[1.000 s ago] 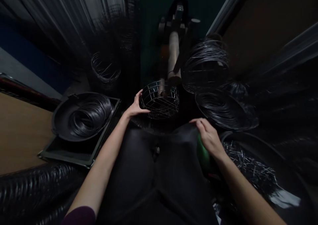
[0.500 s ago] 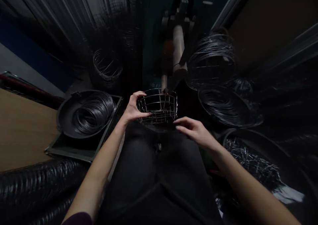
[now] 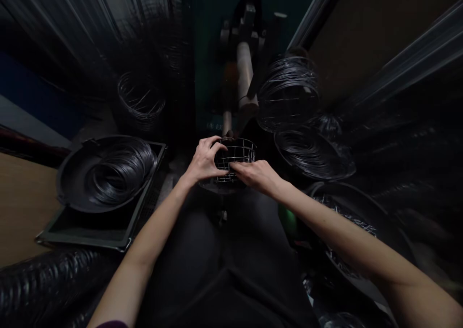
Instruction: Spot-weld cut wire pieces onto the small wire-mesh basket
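Note:
A small round wire cage [image 3: 237,154] made of thin metal rods stands in front of my knees, below a machine arm. My left hand [image 3: 204,160] curls round its left rim, thumb under and fingers over the top. My right hand [image 3: 255,173] grips the near side of the cage, fingers pinched on the wires. Both hands hold the same cage close together. The lower part of the cage is hidden behind my fingers.
A black dish with a coil of wire rings [image 3: 115,171] sits on a square tray [image 3: 97,231] at the left. More wire rings [image 3: 311,152] and wire cages [image 3: 287,94] lie right. A tub of short wire pieces [image 3: 347,222] is near my right arm. A machine roller [image 3: 245,75] stands ahead.
My right hand has moved left from beside my knee onto the cage and closed on it. My left hand has shifted over the rim. The cage sits lower and more upright.

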A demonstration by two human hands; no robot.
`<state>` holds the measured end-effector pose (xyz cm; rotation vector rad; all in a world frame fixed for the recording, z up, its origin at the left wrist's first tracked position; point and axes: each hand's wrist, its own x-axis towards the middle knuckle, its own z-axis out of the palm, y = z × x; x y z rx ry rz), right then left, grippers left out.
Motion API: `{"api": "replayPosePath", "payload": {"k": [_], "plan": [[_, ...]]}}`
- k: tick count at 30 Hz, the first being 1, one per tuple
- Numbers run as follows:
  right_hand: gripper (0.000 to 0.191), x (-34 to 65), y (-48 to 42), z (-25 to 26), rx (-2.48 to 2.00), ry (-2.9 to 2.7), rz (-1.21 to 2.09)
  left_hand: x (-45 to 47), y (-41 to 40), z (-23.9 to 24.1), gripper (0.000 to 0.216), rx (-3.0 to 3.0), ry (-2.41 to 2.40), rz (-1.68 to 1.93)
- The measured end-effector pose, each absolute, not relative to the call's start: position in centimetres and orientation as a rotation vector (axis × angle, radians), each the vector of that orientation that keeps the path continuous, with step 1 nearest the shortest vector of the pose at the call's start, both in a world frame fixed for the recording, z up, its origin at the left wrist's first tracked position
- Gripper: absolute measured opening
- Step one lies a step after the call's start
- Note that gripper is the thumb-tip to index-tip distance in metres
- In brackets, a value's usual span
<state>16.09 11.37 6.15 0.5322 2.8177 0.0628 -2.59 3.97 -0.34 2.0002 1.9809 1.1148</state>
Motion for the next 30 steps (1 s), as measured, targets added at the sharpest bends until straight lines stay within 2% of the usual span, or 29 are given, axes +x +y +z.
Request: {"api": "replayPosePath", "payload": {"k": [4, 14, 24, 30], "plan": [[0.041, 16.6, 12.3, 6.1, 0.525, 2.854, 0.132, -2.2, 4.9, 0.0, 0.055, 2.006, 1.962, 1.122], [0.037, 16.5, 13.7, 5.8, 0.523, 3.026, -0.036, -2.8, 5.6, 0.3, 0.058, 2.0, 1.95, 1.147], [0.031, 15.5, 14.7, 6.5, 0.507, 2.997, 0.07, -3.7, 6.9, 0.6, 0.061, 1.924, 1.936, 1.112], [0.038, 16.5, 14.7, 5.5, 0.553, 3.108, -0.067, -4.2, 7.3, 0.9, 0.066, 1.854, 1.909, 1.132]]}}
